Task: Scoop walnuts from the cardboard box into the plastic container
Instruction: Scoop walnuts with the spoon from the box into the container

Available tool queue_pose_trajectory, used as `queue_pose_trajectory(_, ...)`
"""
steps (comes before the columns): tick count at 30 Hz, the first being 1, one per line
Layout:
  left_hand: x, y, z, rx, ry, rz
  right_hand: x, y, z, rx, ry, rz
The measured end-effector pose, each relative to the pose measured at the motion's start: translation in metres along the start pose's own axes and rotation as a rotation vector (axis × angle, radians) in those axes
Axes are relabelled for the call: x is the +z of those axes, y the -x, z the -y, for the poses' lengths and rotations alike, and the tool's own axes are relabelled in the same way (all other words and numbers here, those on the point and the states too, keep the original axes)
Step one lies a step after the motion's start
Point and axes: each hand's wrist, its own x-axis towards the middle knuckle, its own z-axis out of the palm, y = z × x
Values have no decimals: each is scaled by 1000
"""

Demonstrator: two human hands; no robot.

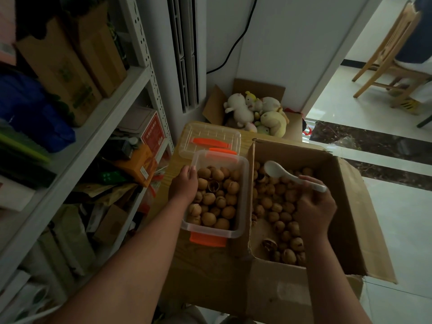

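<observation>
The plastic container [244, 183] stood on the desk [210, 265], just left of the cardboard box [346, 206]; walnuts [217, 199] lay in both. The lid [210, 136] lay just behind the container. A box of plush toys [216, 106] sat behind both, and shelving [93, 136] ran along the left.

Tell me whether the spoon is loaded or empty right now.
Empty. The white spoon shows a bare white bowl, no walnut on it; the right hand holds its handle.
</observation>
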Motion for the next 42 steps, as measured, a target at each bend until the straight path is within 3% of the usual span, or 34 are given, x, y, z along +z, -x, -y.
queue_pose_trajectory(5, 0, 0, -1, 4, -19, -4, -21, 9, -37, 99, 376, 85)
queue_pose_trajectory(14, 0, 0, 1, 14, -22, -4, -35, -6, -39, 128, 597, 243)
queue_pose_trajectory(18, 1, 0, 0, 15, -31, -7, -45, -9, -43, 322, 572, 291)
queue_pose_trajectory(30, -1, 0, -1, 18, -45, -1, -39, 3, -68, 866, 269, 226)
queue_pose_trajectory(36, 0, 0, 0, 19, -42, 1, -30, 0, -60, 869, 185, 201)
queue_pose_trajectory(42, 0, -1, 1, 14, -35, 0, -29, -13, -35, 752, 36, 145)
